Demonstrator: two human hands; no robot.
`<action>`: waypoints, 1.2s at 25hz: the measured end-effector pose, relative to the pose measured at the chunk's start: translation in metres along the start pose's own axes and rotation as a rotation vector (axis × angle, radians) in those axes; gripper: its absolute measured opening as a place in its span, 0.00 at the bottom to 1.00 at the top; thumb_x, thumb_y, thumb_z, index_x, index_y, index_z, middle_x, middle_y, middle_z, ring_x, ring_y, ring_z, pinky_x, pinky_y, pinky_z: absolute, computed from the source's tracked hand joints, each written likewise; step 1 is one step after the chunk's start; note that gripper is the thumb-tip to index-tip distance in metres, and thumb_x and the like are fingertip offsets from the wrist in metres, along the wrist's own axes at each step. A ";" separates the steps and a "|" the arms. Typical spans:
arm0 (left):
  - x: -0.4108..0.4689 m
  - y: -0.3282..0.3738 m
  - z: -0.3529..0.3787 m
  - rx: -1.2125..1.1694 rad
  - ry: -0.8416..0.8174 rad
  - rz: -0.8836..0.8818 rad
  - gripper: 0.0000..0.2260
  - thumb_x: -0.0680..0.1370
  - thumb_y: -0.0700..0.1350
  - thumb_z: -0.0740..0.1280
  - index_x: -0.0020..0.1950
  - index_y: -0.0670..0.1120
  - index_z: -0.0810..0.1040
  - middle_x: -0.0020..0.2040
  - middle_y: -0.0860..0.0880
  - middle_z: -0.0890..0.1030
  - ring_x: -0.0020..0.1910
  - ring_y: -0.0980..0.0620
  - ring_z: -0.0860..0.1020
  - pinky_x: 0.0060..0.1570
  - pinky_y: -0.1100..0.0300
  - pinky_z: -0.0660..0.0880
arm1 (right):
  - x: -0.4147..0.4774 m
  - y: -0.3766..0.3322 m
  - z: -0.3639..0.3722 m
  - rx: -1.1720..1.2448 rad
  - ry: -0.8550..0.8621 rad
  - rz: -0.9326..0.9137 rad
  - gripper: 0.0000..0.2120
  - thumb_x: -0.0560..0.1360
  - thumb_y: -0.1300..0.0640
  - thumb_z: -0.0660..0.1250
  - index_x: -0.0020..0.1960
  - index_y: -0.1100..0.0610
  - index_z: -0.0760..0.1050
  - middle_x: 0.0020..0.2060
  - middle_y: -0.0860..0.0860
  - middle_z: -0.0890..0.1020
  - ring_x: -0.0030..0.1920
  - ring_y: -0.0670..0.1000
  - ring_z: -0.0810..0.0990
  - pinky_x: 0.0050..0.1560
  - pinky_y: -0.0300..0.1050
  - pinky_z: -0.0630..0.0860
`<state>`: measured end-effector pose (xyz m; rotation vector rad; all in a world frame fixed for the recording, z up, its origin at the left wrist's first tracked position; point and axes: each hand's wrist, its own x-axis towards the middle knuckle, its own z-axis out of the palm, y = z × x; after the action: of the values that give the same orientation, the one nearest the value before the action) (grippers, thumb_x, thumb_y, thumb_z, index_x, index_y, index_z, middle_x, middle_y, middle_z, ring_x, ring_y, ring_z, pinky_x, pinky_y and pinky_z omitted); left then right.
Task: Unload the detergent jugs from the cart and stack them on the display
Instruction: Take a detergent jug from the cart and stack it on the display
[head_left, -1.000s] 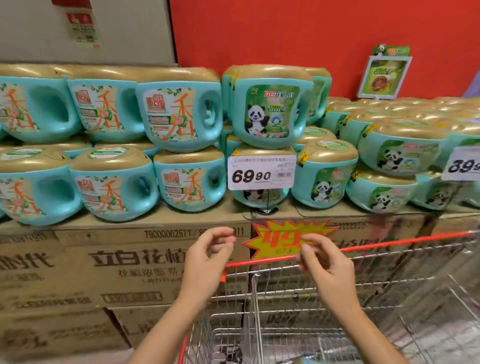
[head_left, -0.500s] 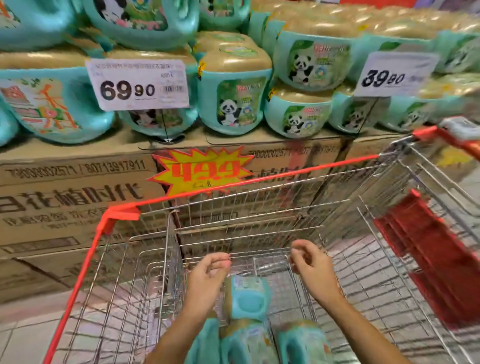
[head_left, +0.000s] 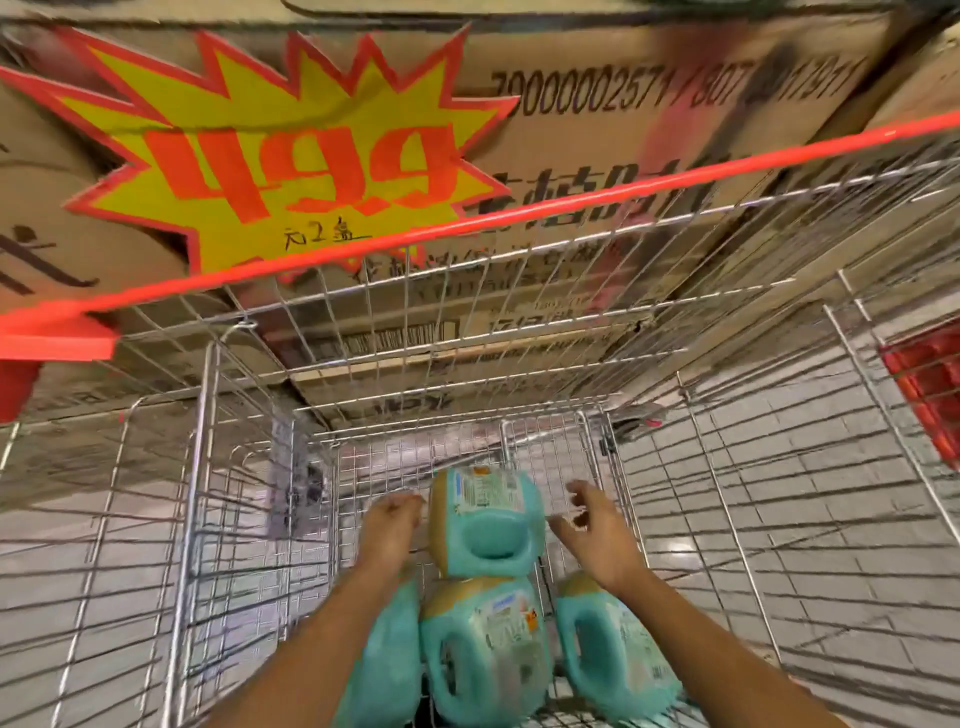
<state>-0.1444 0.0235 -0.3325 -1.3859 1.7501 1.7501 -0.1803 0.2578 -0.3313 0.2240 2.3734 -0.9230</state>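
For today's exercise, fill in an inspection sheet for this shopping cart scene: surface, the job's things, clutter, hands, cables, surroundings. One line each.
Surface: wire cart with a red rim, its mesh floor partly bare.
Job's things: four teal detergent jugs lying on their sides in the cart; the top jug rests on the middle jug, with a left jug and a right jug beside it.
Clutter: nothing seen.
Hands: left hand at the top jug's left side, right hand open just off its right side; neither clearly grips it.
Cables: nothing seen.
Surroundings: cardboard cartons behind the cart, a yellow starburst price sign, tiled floor.
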 end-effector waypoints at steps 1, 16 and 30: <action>0.016 -0.004 0.009 0.028 0.010 -0.005 0.04 0.79 0.42 0.65 0.50 0.43 0.78 0.43 0.45 0.79 0.39 0.50 0.75 0.38 0.62 0.70 | 0.011 0.010 0.010 -0.002 -0.030 0.030 0.27 0.76 0.51 0.70 0.72 0.55 0.65 0.64 0.54 0.74 0.58 0.53 0.76 0.56 0.46 0.74; 0.124 -0.078 0.061 -0.113 -0.298 -0.163 0.26 0.69 0.49 0.77 0.65 0.55 0.75 0.54 0.48 0.84 0.51 0.43 0.84 0.53 0.43 0.80 | 0.080 0.061 0.102 0.985 -0.204 0.339 0.25 0.73 0.60 0.70 0.68 0.61 0.71 0.59 0.66 0.79 0.57 0.66 0.80 0.60 0.62 0.76; -0.061 0.013 0.008 -0.275 -0.397 -0.008 0.32 0.53 0.48 0.83 0.56 0.50 0.80 0.46 0.45 0.86 0.41 0.43 0.85 0.37 0.48 0.81 | -0.038 -0.033 -0.062 0.859 -0.347 0.278 0.23 0.63 0.46 0.73 0.57 0.46 0.79 0.43 0.47 0.83 0.35 0.49 0.81 0.30 0.44 0.78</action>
<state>-0.1279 0.0521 -0.2789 -1.0374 1.3320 2.1461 -0.1892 0.2762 -0.2544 0.6395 1.4687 -1.6291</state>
